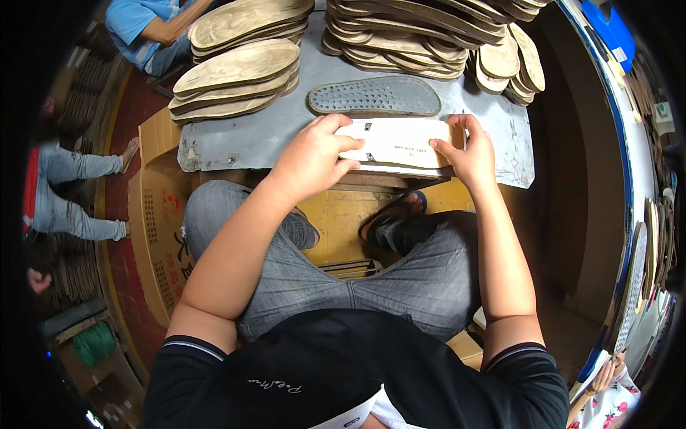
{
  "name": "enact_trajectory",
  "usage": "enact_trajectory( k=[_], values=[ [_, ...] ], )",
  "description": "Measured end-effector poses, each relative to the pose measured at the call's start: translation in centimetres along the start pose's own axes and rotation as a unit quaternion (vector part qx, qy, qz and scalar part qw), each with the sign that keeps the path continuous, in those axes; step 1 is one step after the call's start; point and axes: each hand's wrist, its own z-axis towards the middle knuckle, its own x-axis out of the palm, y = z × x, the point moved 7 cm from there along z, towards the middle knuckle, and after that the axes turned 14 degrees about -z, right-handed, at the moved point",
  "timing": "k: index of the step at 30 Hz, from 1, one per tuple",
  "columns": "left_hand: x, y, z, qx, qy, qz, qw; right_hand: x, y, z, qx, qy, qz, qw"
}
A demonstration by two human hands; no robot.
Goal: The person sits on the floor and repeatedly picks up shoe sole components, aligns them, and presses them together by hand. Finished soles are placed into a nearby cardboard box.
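Observation:
A white flat template [396, 136] with small dark slots and a little writing lies lengthwise at the near edge of the table. At its left end, my left hand [312, 154] grips it with thumb and fingers. My right hand [468, 150] pinches the opposite end, where a tan piece shows at the rim; how far this reaches underneath is hidden. Just beyond the template rests a grey shoe sole [379, 96] with a dimpled face, touched by neither hand.
Stacked wood-toned soles [236, 71] stand at the table's left, with taller piles [400, 43] at the back. More soles [500, 61] lean at the back right. A cardboard box [153, 236] is beside my left leg. Other people sit at the left [161, 28] and lower right.

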Motion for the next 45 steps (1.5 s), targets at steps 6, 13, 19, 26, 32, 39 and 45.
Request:
enact_trajectory(
  k=[6,13,19,26,32,39,45],
  values=[
    [0.1,0.0,0.2,-0.004,0.000,0.003,1.000,-2.6,2.8,-0.3,0.025,-0.064,-0.020,0.997],
    [0.0,-0.1,0.6,-0.002,0.006,-0.004,1.000,-4.1,10.2,1.2,-0.093,0.028,0.323,0.941],
    [-0.5,-0.6,1.0,-0.008,0.019,0.023,1.000,1.7,12.5,3.4,-0.102,0.161,0.243,0.951],
    [-0.4,-0.7,1.1,-0.003,0.017,0.008,1.000,4.5,12.8,1.2,-0.120,0.149,0.228,0.955],
    [-0.4,-0.9,1.2,-0.010,0.025,-0.002,1.000,4.4,14.2,1.6,-0.207,0.116,0.163,0.958],
    [-0.2,-0.7,1.3,0.003,0.020,-0.010,1.000,4.8,13.2,3.2,-0.177,0.071,0.208,0.959],
    [-0.4,-0.6,1.1,-0.003,0.021,-0.008,1.000,5.0,13.3,2.7,-0.141,0.127,0.210,0.959]
  ],
)
